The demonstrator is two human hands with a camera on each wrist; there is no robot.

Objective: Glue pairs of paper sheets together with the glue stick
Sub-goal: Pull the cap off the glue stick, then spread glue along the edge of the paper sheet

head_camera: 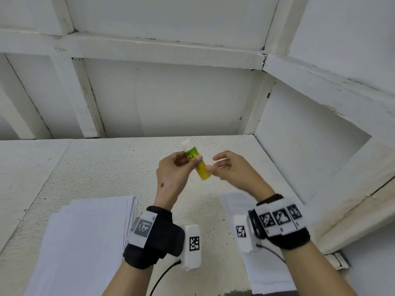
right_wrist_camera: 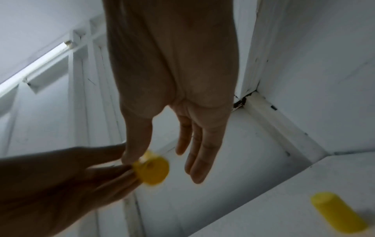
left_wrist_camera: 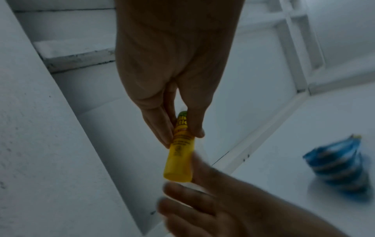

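A yellow glue stick (head_camera: 202,170) with a green label is up in the air over the white table (head_camera: 106,167). Its white glue tip points up and away, with no cap on it. My left hand (head_camera: 191,160) pinches its upper body between thumb and fingers (left_wrist_camera: 160,128). My right hand (head_camera: 214,166) is at the stick's yellow base (right_wrist_camera: 152,171): the thumb touches it and the other fingers (right_wrist_camera: 201,160) stay straight and apart from it. The yellow cap (right_wrist_camera: 338,213) lies on the table. A stack of white paper sheets (head_camera: 85,231) lies at the near left.
More white paper (head_camera: 267,274) lies under my right forearm. A crumpled blue and white wrapper (left_wrist_camera: 341,168) sits on the table. White framed walls (head_camera: 162,99) close off the back and right side of the table.
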